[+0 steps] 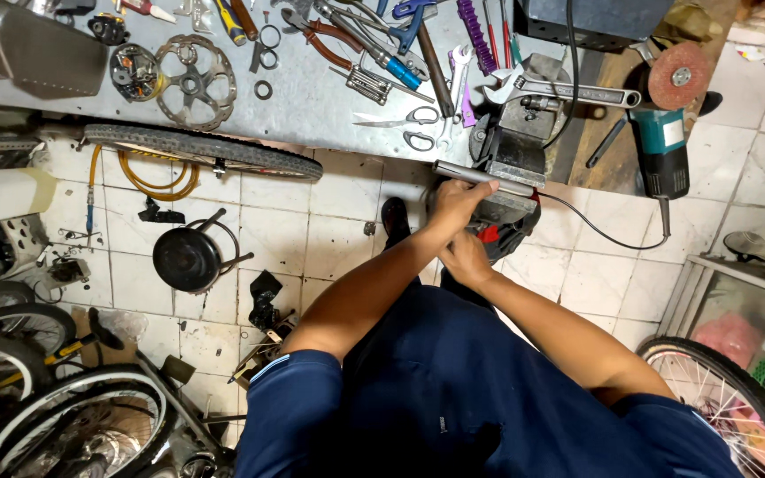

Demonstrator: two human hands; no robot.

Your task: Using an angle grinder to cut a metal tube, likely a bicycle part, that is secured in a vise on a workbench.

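**Holding a Metal Tube at the Bench Vise**

Gripping the metal tube (475, 175), the left hand (455, 205) closes its fingers around the shaft just beside the bench vise (513, 161). The grip is clamped on the tube. The tube's long axis runs left to right, roughly level, along the edge of the table (312, 111); its free end points left, and its right end meets the vise, where the exact seating cannot be told.

The right hand (465, 258) sits directly below the left, closed on a dark tool with red parts (499, 232). How firmly it holds is partly hidden. A black cable (613, 237) leads away from this area toward the right. The left hand is the nearer one to the tube.

No container with contents shows near the hands. On the table lie an adjustable wrench (568, 90), scissors (405, 124), pliers (329, 37) and a brake disc (195, 81). An angle grinder (661, 146) rests right of the vise. A bicycle tyre (201, 150) leans below the table edge.
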